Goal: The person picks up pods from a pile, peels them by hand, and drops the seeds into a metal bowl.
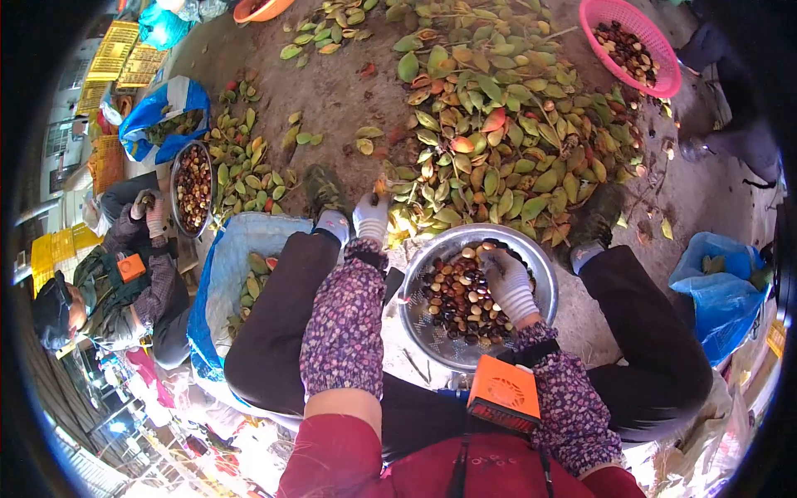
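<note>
My left hand (pixel 371 217), in a whitish knit glove, reaches to the near edge of a heap of green and brown pods (pixel 506 124). Its fingers are closed around a small brownish pod (pixel 379 187), partly hidden by the glove. My right hand (pixel 508 286), gloved the same way, is inside a metal basin (pixel 544 324) between my legs. Its fingers are bent and close together over glossy dark and pale brown seeds (pixel 457 290); whatever they hold, if anything, is hidden.
A blue-lined sack (pixel 217 282) with pods stands left of my leg. Another person (pixel 133 266) sits at the left near a second basin of seeds (pixel 193 189). A pink basket (pixel 594 12) holds seeds at the upper right. A blue bag (pixel 718 282) lies at the right.
</note>
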